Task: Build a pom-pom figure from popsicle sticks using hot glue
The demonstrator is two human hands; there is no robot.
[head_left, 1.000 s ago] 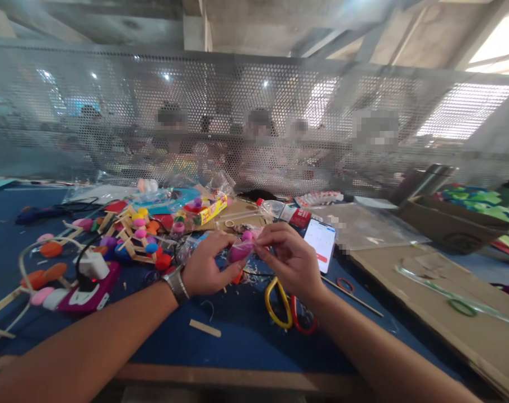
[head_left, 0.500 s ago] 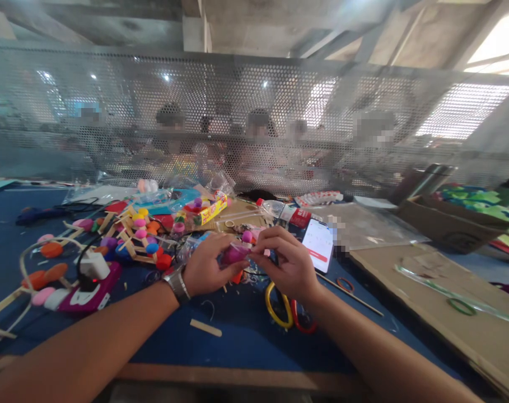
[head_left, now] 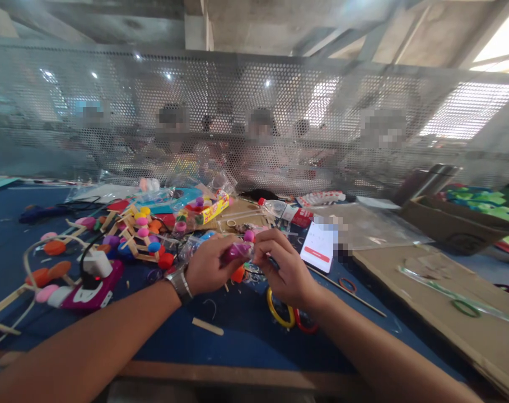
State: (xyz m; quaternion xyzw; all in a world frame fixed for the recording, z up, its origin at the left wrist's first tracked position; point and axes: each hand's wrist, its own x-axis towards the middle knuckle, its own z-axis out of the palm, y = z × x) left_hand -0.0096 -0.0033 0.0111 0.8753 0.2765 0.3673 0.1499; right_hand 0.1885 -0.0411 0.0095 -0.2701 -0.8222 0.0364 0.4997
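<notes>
My left hand, with a metal-banded watch at the wrist, is closed round a small magenta bundle that looks wrapped in clear plastic. Its exact kind cannot be made out. My right hand is pinched at the bundle's right end; whatever the fingertips grip is too small to name. Just behind the bundle shows a bright pink ball. Below my right hand lie a yellow ring-shaped handle and a red one, partly covered by the hand and forearm. A flat wooden stick lies nearer the table edge.
Colourful balls and wooden sticks crowd the left, by a purple power strip. A lit phone and a red-labelled bottle lie beyond my right hand. Cardboard covers the right side. A perforated screen stands behind.
My right fingers have drawn slightly away from the left hand at the bundle's end, and the bundle has tilted a little. The rest has shifted slightly with the camera.
</notes>
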